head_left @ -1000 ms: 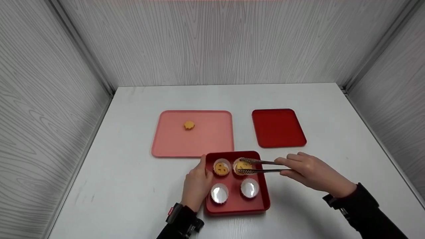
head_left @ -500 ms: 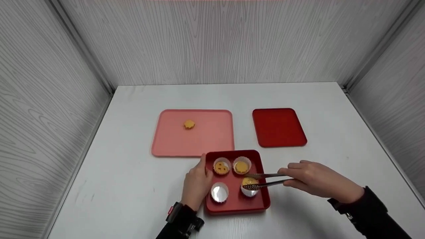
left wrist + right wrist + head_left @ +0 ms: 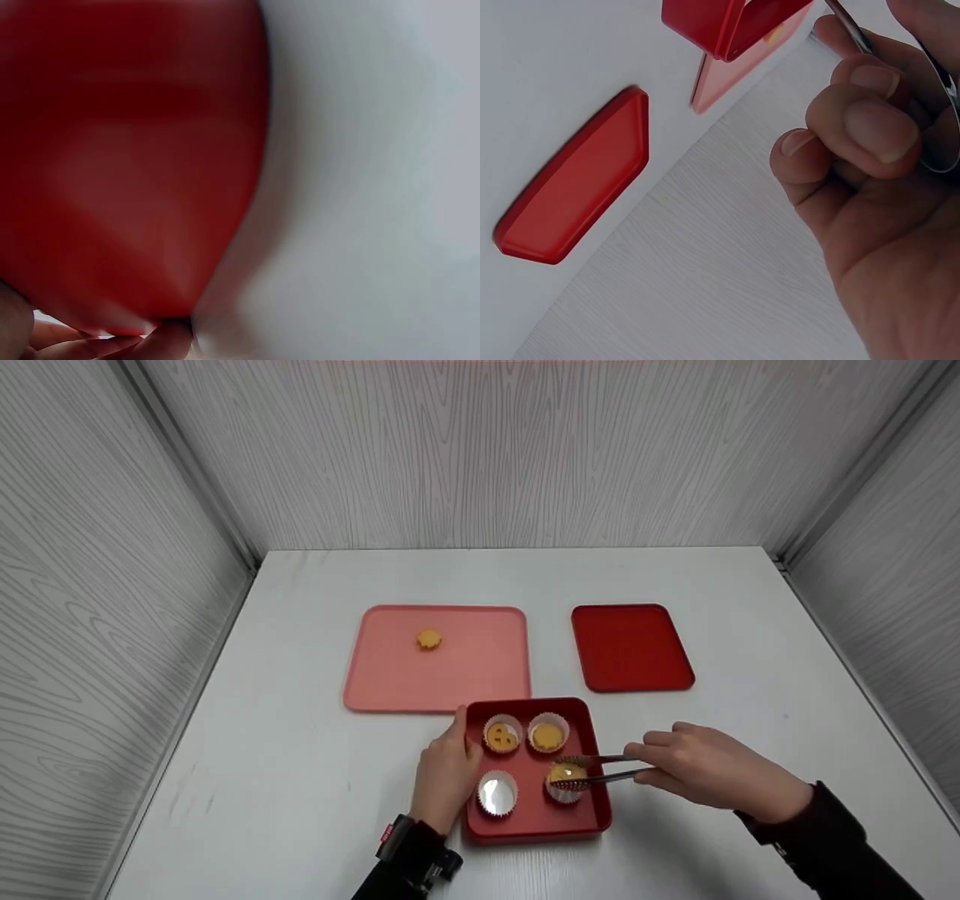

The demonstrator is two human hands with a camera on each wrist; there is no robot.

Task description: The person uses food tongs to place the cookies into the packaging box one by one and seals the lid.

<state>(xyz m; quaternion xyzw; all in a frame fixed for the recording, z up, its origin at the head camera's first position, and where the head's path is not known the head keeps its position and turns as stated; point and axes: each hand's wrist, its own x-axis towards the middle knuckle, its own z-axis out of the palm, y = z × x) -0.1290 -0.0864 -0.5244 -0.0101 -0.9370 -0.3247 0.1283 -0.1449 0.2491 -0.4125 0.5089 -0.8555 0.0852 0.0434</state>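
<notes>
Wood-grain walls (image 3: 450, 450) around you, then your white desk (image 3: 262, 765). Pink tray (image 3: 480, 675) at the far left of your work, one yellow star-edged cookie (image 3: 428, 640) on it. In front of that, nearest you, the deep red box (image 3: 525, 825). Flat red tray (image 3: 634, 649) sits beyond the box to the right, bare desk between the two. Your hands: left hand (image 3: 444, 772) grips the box's left side, thumb at the rim; right hand (image 3: 701, 765) grasps metal tongs (image 3: 609, 777) from the right, tips over the box. Four paper cups inside, two by two. Far-left cup (image 3: 516, 727) has a cookie with holes (image 3: 501, 737); far-right cup (image 3: 547, 718) has a plain-topped cookie (image 3: 547, 736); near-left cup (image 3: 497, 793) shows its shiny bottom. At the near-right cup (image 3: 564, 795), your tongs have a cookie (image 3: 566, 771) between their tips; can't tell if it touches the cup's bottom. Left-wrist view: blurry box wall, fingertips at its edge.
</notes>
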